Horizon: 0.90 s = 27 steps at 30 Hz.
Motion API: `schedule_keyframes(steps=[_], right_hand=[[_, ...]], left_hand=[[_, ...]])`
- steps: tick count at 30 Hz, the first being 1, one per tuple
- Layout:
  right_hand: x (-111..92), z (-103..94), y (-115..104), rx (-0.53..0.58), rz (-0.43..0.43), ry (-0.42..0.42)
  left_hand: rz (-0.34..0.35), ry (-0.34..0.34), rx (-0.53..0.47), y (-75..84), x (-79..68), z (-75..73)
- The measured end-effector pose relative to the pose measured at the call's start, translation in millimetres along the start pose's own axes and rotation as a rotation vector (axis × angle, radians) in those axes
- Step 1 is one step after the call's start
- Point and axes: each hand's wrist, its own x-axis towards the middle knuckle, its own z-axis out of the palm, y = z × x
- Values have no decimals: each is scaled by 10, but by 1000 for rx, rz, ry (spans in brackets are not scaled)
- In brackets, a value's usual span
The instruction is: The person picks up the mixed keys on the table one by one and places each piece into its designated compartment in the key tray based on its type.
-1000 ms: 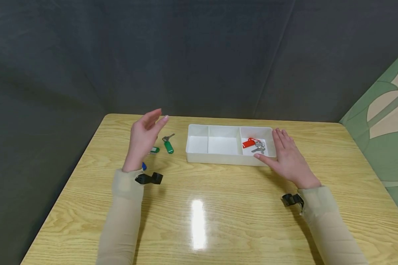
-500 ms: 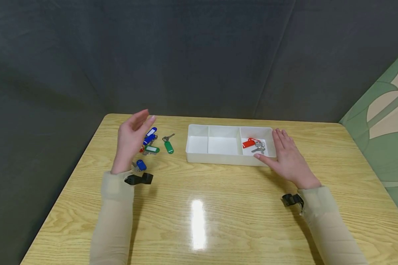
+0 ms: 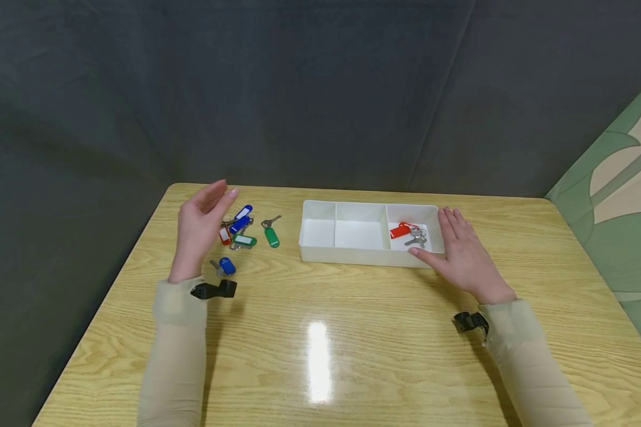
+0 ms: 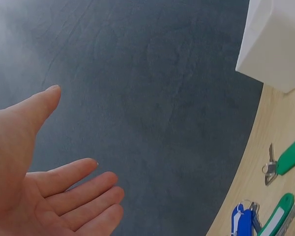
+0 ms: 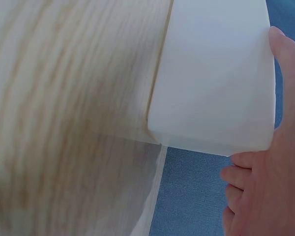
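My left hand (image 3: 196, 231) hovers at the left with its fingers and thumb apart; the left wrist view shows a bare palm (image 4: 44, 206). Beside it on the table lie keys with coloured tags: two blue tags (image 3: 240, 224), a red tag (image 3: 225, 235) and a green tag (image 3: 244, 240) bunched together. Another green key tag (image 3: 272, 238) lies to their right, and a blue key tag (image 3: 227, 266) sits nearer me. My right hand (image 3: 467, 258) rests on the right end of a white three-compartment box (image 3: 358, 255), thumb at its front rim, fingers straight along the end.
Inside the box's right compartment lie a red key tag (image 3: 400, 232) and metal keys (image 3: 418, 237). The wooden table (image 3: 384, 344) ends at a back edge against a dark cloth (image 3: 320, 95). A leaf-patterned panel (image 3: 630, 237) stands at the right.
My left hand has moved left, away from the box, and uncovered the bunched key tags and the nearer blue one. My right hand and the box have stayed put.
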Motion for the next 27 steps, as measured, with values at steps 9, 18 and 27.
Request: schedule_keyframes(steps=[9,18,27], right_hand=[[8,-7,-14,-5,8,-5],[11,-10,-15,-5,4,-6],[6,-4,-15,-1,5,1]], left_hand=[[-31,19,74,-94,21,-68],[-119,1,158,-339,109,-173],[-213,-120,282,-591,185,-204]])
